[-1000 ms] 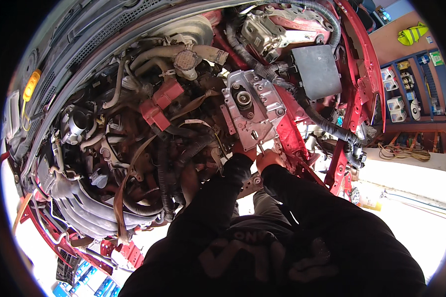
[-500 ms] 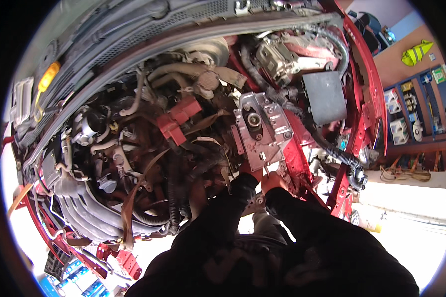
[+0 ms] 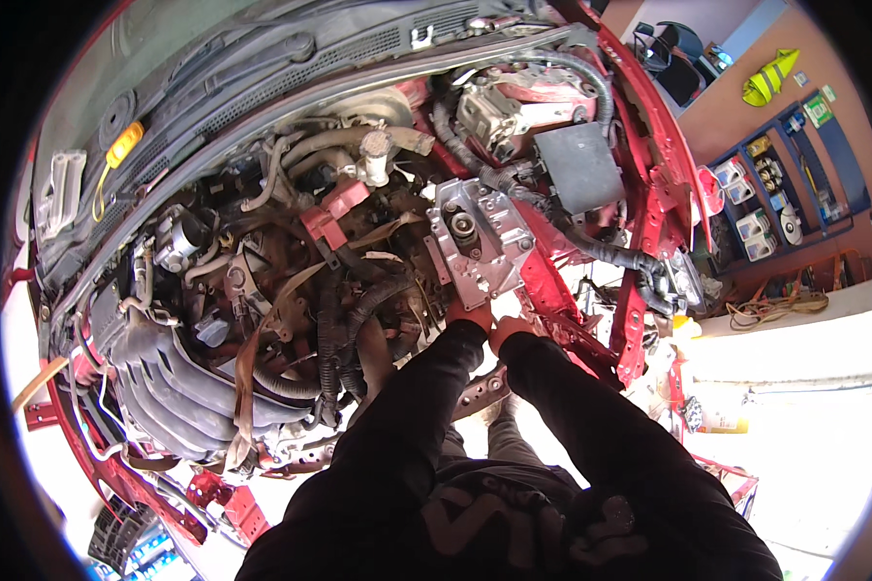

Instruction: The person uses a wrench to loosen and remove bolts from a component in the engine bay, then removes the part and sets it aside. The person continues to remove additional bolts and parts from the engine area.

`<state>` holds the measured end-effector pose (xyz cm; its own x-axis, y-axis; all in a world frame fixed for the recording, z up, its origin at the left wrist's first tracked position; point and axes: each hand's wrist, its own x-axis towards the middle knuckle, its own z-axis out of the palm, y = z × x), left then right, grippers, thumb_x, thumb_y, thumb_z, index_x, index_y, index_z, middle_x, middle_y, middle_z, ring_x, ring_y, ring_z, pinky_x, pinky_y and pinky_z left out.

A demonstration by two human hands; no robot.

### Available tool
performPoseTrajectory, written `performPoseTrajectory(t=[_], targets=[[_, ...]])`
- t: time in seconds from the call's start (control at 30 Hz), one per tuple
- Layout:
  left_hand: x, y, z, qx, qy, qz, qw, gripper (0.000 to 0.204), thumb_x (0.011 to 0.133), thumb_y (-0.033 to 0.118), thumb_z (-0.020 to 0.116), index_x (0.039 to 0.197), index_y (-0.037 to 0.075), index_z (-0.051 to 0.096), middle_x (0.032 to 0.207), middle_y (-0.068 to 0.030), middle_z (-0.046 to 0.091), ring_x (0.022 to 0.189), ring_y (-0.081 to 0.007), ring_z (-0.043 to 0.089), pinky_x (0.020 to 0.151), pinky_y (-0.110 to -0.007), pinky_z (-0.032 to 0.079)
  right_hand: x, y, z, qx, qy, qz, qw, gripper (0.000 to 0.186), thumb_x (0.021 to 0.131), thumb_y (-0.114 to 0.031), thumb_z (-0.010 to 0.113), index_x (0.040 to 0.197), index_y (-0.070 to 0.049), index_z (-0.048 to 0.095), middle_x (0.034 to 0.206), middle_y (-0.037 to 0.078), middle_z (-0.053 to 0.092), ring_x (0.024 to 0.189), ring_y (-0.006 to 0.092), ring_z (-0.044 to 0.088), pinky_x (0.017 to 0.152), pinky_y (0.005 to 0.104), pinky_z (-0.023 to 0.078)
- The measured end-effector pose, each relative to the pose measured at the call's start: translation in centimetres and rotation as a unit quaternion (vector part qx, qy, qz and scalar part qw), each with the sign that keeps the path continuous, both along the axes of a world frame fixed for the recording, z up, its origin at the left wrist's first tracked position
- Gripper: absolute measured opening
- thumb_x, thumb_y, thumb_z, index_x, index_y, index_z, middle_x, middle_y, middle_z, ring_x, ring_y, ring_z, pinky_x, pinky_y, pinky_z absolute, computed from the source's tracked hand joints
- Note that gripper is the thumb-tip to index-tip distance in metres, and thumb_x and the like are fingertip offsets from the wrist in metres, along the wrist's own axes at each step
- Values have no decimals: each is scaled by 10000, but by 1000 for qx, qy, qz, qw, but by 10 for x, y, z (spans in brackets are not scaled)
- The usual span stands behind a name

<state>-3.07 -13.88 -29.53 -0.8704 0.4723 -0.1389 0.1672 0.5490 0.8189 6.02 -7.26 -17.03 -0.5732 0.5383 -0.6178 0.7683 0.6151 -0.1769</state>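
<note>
Both of my hands are together at the near edge of a grey metal mounting bracket (image 3: 489, 254), which has a round bushing (image 3: 464, 228) in its opening. My left hand (image 3: 470, 312) is up against the bracket's lower edge, its fingers hidden beneath the metal. Just to its right, my right hand (image 3: 507, 331) is closed, with the fingers curled in. Whatever it pinches is lost in bright glare. A red painted body rail (image 3: 549, 290) runs close by on the right.
Hoses and a brown strap (image 3: 249, 387) cross the engine bay left of my hands. A grey intake manifold (image 3: 170, 392) sits at the left, a dark box (image 3: 579, 167) beyond the bracket. A yellow lamp (image 3: 125, 143) lies on the cowl. Blue wall shelving (image 3: 812, 184) stands at the right.
The view has shifted, so the bracket and engine bay sit further left. Both hands remain at the bracket's near edge. A thin rod seen by my right hand earlier is no longer distinguishable.
</note>
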Motion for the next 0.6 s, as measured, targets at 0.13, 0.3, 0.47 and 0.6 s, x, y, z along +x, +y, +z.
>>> performPoseTrajectory(t=[0.13,0.3,0.47,0.6], targets=[[-30,-10,-39,-155,183,-229,943,447,984,346,661,1386,152,681,1434,-113,700,1336,-313,645,1115,-461,513,47,-20,-38,-4,20,157,987,348,959,-341,691,1131,-61,807,1117,217,786,1090,392,756,922,501,610],[-36,-19,-56,-47,105,-245,963,554,971,397,693,1376,23,639,1259,-256,725,1140,-454,698,1020,-560,539,176,-26,-37,-136,90,158,974,288,895,-278,679,977,-37,812,1019,199,800,990,398,779,844,493,636],[17,-55,2,17,229,-239,943,441,948,307,747,1270,9,705,1197,-262,725,1202,-473,644,1058,-544,505,315,-9,90,-138,-27,99,985,415,904,-352,689,1227,-92,709,1166,215,774,1143,415,739,983,537,576],[58,-109,24,84,202,-286,933,476,886,70,685,1354,-19,673,1515,-279,614,1388,-464,588,1199,-524,453,437,3,143,-87,-49,-41,994,363,922,-324,719,1222,-120,702,1141,194,778,1080,422,749,916,514,594]])
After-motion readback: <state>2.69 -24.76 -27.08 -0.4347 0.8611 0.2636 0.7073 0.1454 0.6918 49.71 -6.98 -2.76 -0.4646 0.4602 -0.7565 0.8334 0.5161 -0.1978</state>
